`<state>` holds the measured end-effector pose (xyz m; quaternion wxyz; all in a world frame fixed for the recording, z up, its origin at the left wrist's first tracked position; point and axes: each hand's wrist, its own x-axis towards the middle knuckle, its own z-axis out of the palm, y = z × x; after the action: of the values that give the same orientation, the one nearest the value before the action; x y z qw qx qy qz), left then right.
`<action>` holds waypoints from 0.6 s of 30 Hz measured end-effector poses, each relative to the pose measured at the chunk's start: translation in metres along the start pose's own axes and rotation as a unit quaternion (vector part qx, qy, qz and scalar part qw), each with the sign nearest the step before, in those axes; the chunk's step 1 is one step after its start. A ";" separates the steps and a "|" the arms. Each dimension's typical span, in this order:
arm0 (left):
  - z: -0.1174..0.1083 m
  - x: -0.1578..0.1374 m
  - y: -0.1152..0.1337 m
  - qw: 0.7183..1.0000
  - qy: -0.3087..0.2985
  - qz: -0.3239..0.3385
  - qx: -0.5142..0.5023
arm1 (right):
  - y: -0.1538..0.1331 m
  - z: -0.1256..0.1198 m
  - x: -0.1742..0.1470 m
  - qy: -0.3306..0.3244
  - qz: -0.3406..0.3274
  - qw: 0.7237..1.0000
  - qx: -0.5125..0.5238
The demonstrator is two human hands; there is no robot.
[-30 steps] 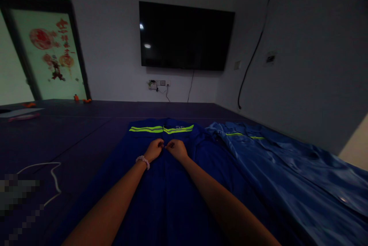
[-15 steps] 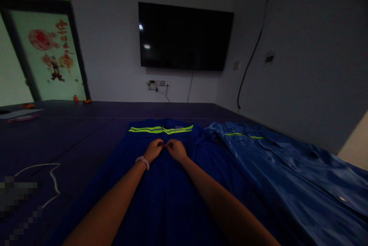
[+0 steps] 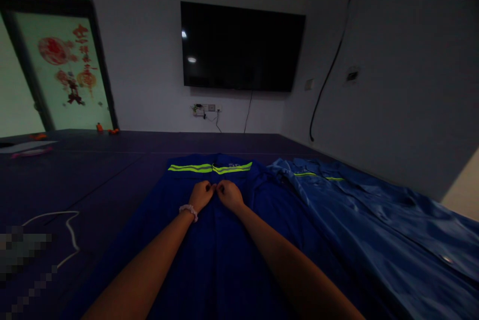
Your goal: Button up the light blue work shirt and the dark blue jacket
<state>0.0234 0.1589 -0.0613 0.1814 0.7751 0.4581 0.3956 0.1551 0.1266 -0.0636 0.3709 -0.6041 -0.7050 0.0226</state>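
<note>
A dark blue work jacket (image 3: 194,265) lies spread out in front of me, with a yellow-green and grey reflective stripe (image 3: 190,168) across its chest. At its front opening, just below the stripe, my left hand (image 3: 202,194) pinches the jacket's edge. Close against it, my right hand (image 3: 229,194) is closed on the same front edge from the other side. The fingertips nearly meet, and the small spot between them is hidden. A pale scrunchie (image 3: 189,211) circles my left wrist.
To the right lies a lighter blue garment (image 3: 359,220) with thin yellow-green stripes, touching the jacket. A white cable (image 3: 71,233) curls on the dark purple mat (image 3: 93,180) at left. Beyond, a television (image 3: 243,48) hangs on the wall, and a black cable (image 3: 333,68) dangles at right.
My left hand has shifted slightly right, bringing its fingertips closer to my right hand. The garments lie as before.
</note>
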 end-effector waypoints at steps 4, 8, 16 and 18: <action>0.000 -0.002 0.003 0.999 -0.013 0.002 0.031 | -0.001 0.000 0.000 0.000 -0.007 1.000 -0.018; 0.000 -0.002 0.004 0.998 -0.024 -0.001 0.052 | -0.002 -0.001 -0.002 0.000 -0.010 1.000 -0.024; 0.000 0.001 0.003 0.997 -0.035 -0.017 0.067 | -0.002 -0.002 -0.001 -0.004 -0.005 1.000 -0.010; 0.000 0.002 0.003 0.997 -0.034 -0.022 0.070 | -0.001 -0.002 0.000 -0.008 -0.006 1.000 -0.004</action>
<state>0.0259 0.1589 -0.0588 0.1510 0.7889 0.4948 0.3319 0.1555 0.1255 -0.0621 0.3628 -0.6015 -0.7114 0.0225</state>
